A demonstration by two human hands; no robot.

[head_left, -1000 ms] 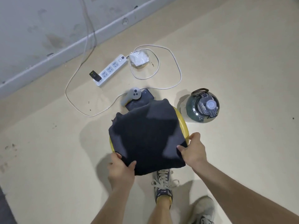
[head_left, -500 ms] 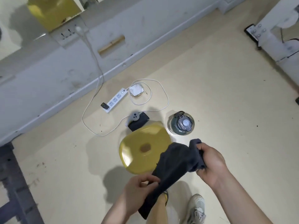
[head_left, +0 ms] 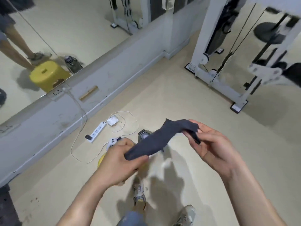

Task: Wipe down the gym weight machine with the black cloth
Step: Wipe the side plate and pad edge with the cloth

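Black cloth (head_left: 160,139) stretched between gripping left hand (head_left: 121,162) and pinching right hand (head_left: 211,144)

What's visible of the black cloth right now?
The cloth is dark, soft fabric, bunched into a loose band, held in the air between both hands. The left hand grips its lower end; the right hand pinches its upper end. It slopes up toward the right, off the floor, touching nothing else.

A white power strip (head_left: 97,131) lies on the beige floor (head_left: 162,98) near the wall, a white charger (head_left: 111,121) just beside it. A wall mirror (head_left: 57,38) reflects a yellow stool (head_left: 48,75) and what looks like a bottle (head_left: 72,63).
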